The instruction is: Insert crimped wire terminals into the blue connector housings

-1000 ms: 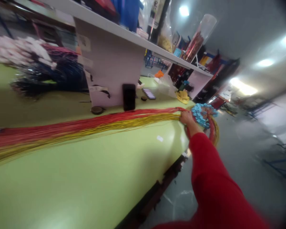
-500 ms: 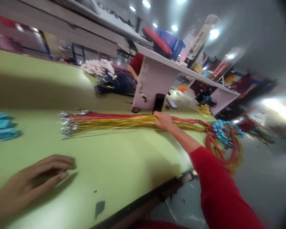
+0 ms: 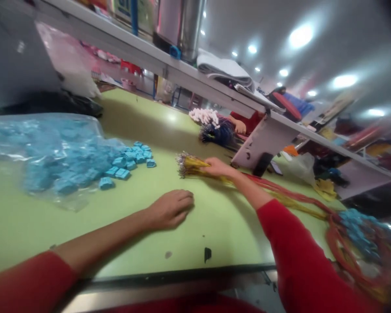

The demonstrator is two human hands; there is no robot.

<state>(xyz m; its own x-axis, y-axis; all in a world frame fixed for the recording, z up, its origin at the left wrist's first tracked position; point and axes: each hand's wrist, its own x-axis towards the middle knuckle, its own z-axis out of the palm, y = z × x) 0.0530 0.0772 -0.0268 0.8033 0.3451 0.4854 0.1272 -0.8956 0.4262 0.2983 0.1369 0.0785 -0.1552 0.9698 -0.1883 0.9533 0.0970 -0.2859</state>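
Across a pale green tabletop [image 3: 234, 237] runs a long bundle of red and yellow wires [image 3: 280, 193]; the right hand [image 3: 217, 167] is closed around it just behind its near end, where small silvery tips [image 3: 182, 165] fan out past the fingers; toward the right side of the view the bundle bends into loops, beside a cluster of light blue plastic connectors [image 3: 361, 230]. The left hand [image 3: 173, 209] lies palm down on the tabletop, nearer the front edge than the silvery tips and apart from the bundle; its fingers are loosely curled, and whether they close on anything underneath I cannot tell.

To the left sits a clear plastic bag [image 3: 65, 152] full of light blue blocks; more loose blue blocks [image 3: 122, 173] lie at its side, between the bag and the silvery tips. Farther back rests a bunch of dark blue wires [image 3: 220, 132] with whitish-pink connectors [image 3: 204, 116]; near it, another person's hand [image 3: 240, 127] shows beside a pale upright panel [image 3: 260, 137]; a black phone [image 3: 263, 164] leans against that panel, and a crumpled yellow cloth-like item [image 3: 326, 189] lies well to its right; a small dark scrap [image 3: 207, 254] lies near the front edge.
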